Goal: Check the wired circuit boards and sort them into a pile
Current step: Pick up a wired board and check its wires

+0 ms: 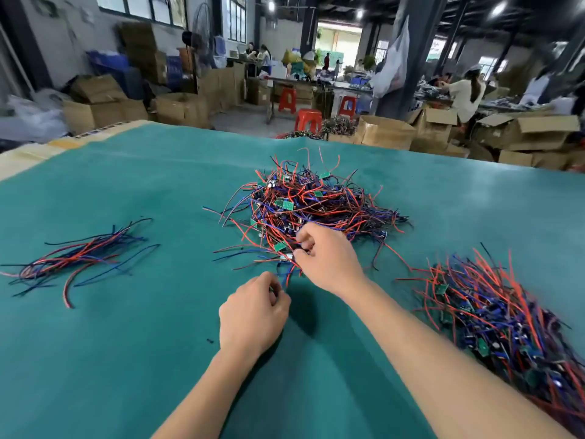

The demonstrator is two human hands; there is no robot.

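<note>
At the tangled heap (311,204), both hands (left hand (253,312), right hand (326,256)) pinching wires (286,274).

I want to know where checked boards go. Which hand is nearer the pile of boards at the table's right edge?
Right. The right hand is at the tangled heap in the middle, left of the right-edge pile; the left hand lies farther left, pinching wires.

Matt green cloth (126,312), glossy plastic-sheathed wires (82,258)
</note>
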